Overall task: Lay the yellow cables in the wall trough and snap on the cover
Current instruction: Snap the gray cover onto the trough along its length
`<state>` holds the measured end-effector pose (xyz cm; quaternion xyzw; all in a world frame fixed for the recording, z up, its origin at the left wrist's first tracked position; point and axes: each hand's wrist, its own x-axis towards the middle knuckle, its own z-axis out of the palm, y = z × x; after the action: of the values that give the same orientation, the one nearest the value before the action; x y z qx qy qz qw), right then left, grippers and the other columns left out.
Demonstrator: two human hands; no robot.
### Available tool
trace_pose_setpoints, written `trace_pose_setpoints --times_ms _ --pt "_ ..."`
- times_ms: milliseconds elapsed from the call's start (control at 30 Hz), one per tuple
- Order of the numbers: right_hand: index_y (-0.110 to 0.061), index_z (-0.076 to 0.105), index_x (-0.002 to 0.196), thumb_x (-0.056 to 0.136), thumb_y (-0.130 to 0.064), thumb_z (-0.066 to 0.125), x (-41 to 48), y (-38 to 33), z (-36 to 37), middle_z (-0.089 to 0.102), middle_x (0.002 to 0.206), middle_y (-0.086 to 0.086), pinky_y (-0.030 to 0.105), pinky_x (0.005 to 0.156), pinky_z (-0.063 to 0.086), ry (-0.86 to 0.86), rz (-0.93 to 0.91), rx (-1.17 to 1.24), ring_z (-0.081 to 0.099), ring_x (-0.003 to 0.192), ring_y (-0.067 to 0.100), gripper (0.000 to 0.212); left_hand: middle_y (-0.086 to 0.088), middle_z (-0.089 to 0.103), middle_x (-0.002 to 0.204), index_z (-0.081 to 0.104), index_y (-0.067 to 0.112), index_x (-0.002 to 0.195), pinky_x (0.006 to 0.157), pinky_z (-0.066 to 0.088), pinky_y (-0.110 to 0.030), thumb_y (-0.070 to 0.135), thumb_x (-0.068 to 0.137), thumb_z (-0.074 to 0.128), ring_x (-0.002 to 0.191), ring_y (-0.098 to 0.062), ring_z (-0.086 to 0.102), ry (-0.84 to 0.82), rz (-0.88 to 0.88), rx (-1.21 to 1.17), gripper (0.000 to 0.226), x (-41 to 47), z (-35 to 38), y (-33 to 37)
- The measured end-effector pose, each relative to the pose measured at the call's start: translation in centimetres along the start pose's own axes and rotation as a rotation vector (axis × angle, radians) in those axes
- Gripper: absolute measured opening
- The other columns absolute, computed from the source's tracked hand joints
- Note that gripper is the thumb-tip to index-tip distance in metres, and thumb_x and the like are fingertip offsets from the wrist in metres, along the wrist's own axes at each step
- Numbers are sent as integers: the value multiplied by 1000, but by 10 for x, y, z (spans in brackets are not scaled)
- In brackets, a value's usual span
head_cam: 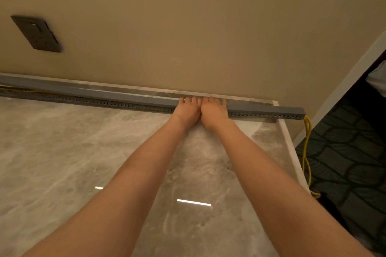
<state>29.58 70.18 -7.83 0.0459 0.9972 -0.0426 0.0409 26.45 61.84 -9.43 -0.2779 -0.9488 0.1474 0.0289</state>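
The grey wall trough [129,108] runs along the back edge of the marble counter [62,152], where the counter meets the beige wall [188,27]. Its slotted side faces the viewer, a row of small holes running its whole length. The grey cover [108,95] lies along the top of the trough; at the far left it sits raised and angled away from the trough, and there the yellow cables [306,148] show as thin strands inside the open gap. At the right end the cover looks seated down to the trough's end, which juts just past the counter's corner.

Both arms reach forward across the counter. The left hand [187,110] and the right hand [213,111] rest side by side on the trough, thumbs touching each other, fingers laid flat and close together over the cover's top, palms down against the front. Neither hand pinches anything; both are flattened on the cover.

From the right end of the trough the yellow cables drop out, hang down beside the counter's edge and reach the dark patterned carpet [344,162] below. A dark socket plate [36,34] sits on the wall at upper left, well apart from the hands.
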Motion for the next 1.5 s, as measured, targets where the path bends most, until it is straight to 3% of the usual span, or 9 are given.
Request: trace_pose_setpoints --times_ms 67,300,500,667,800,900,1033,1300,1500 --pt "-4 39 135 97 -8 35 4 -1 5 45 141 14 51 119 15 44 32 -6 37 136 28 38 -20 42 140 32 -2 137 107 32 -42 12 101 26 127 -35 45 32 47 -11 39 3 3 -7" --pt "-5 58 120 90 -7 55 14 -13 -25 58 126 15 43 101 44 -67 110 -44 55 118 33 29 -17 44 138 33 1 138 107 32 -38 21 98 42 127 -34 43 15 85 -38 46 -8 10 -78" --pt "-3 57 123 91 -3 53 18 -20 -30 55 130 15 41 96 46 -101 163 -93 54 120 33 32 -19 44 137 34 2 137 108 32 -39 23 99 42 127 -35 43 -51 -67 -17 44 -34 30 -148" --pt "-3 54 127 91 4 49 22 -38 -22 54 133 14 47 106 41 -130 190 -219 51 124 32 37 -20 50 133 39 -2 131 95 45 -38 13 101 36 121 -33 52 -102 -92 64 34 -40 35 -159" --pt "-2 44 136 95 -5 44 28 -62 -10 46 142 16 48 113 31 -195 238 -230 43 131 34 41 -21 49 133 35 -5 133 97 43 -36 2 99 30 120 -34 53 -68 -85 169 35 -42 47 -156" --pt "-1 36 139 95 -11 41 36 -100 -2 45 142 18 47 112 28 -154 120 -120 43 132 34 45 -23 47 134 34 -6 132 100 40 -38 2 98 28 120 -37 51 -51 -90 157 35 -42 49 -154" --pt "-5 54 123 96 -11 45 42 -154 4 57 129 16 41 102 41 -15 -84 10 52 122 32 29 -23 46 136 36 -5 131 102 38 -40 6 100 26 123 -39 49 -48 -79 99 35 -40 49 -154" --pt "0 63 111 90 0 49 56 -170 5 61 118 19 41 94 47 56 19 1 57 112 36 25 -18 51 132 43 1 131 92 45 -41 11 99 40 118 -35 54 -74 38 -56 33 -46 40 -206" --pt "1 64 107 90 3 50 51 -175 0 63 113 20 41 88 50 20 41 -9 60 106 36 22 -17 53 131 45 1 131 95 45 -40 2 98 38 120 -34 53 -114 -80 22 34 -63 50 -248"
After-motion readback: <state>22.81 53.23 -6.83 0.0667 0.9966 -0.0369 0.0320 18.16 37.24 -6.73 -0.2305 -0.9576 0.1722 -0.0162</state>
